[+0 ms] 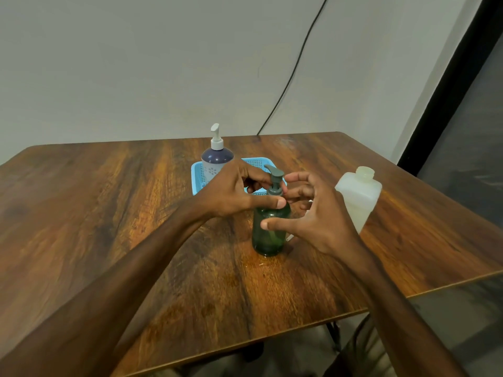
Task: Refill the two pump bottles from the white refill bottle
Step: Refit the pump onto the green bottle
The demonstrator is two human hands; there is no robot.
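A green pump bottle (pixel 269 235) with a grey pump head (pixel 275 175) stands upright at the middle of the wooden table. My left hand (pixel 231 191) pinches the pump's collar between thumb and curled fingers. My right hand (pixel 315 216) is spread beside the bottle, its thumb lying against the green body and its fingers near the collar. The white refill bottle (pixel 359 200) stands upright just right of my right hand, its neck uncapped. A second pump bottle (pixel 217 156), navy and white with a white pump, stands in a blue tray (pixel 197 183) behind my left hand.
A wet patch (pixel 261 263) shines on the table in front of the green bottle's base. Something small and white (pixel 290 237) shows behind that bottle, mostly hidden. The table's right edge (pixel 435 291) runs close by. A black cable (pixel 294 74) hangs down the wall.
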